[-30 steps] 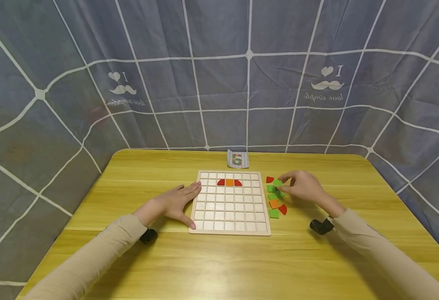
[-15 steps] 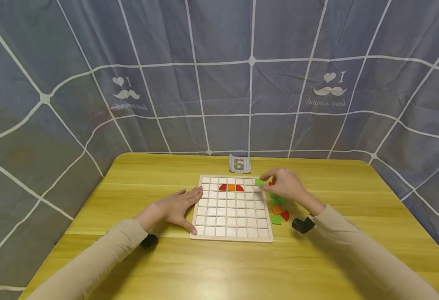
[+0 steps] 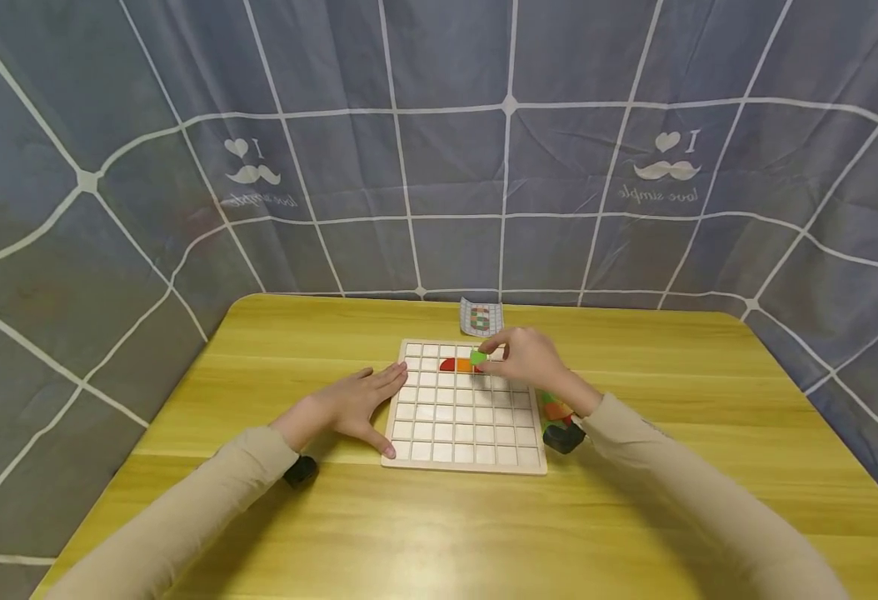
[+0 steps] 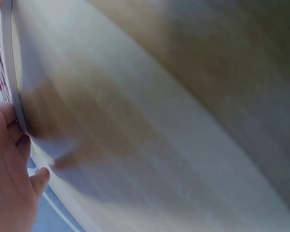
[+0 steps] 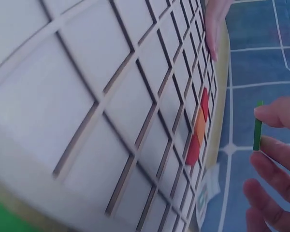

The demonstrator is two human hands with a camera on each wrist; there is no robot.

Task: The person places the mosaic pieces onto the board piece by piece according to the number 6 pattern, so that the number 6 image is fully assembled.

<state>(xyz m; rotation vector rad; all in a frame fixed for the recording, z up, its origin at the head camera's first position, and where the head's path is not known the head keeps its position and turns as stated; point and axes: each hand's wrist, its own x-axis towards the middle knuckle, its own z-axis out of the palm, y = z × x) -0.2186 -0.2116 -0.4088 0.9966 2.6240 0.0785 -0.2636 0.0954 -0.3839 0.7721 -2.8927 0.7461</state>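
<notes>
A pale wooden grid board (image 3: 454, 432) lies in the middle of the table. In its second row from the back sit a red quarter-round tile (image 3: 448, 365), an orange square tile (image 3: 464, 365) and another red one (image 5: 193, 151). My right hand (image 3: 525, 358) pinches a green square tile (image 3: 478, 357) between thumb and fingertips, held above the board by the right-hand red tile, which it partly covers in the head view. The tile shows edge-on in the right wrist view. My left hand (image 3: 360, 408) rests at the board's left edge, fingers straight and spread, fingertips on the rim.
Loose tiles (image 3: 556, 410) in green, orange and red lie right of the board, partly hidden under the right wrist. A small pattern card (image 3: 481, 317) with a coloured grid is behind the board. A grey curtain (image 3: 454, 167) hangs along the table's back.
The right hand has picked up a green tile from the loose pile and carried it left over the board to the coloured row. The left hand has stayed at the board's edge.
</notes>
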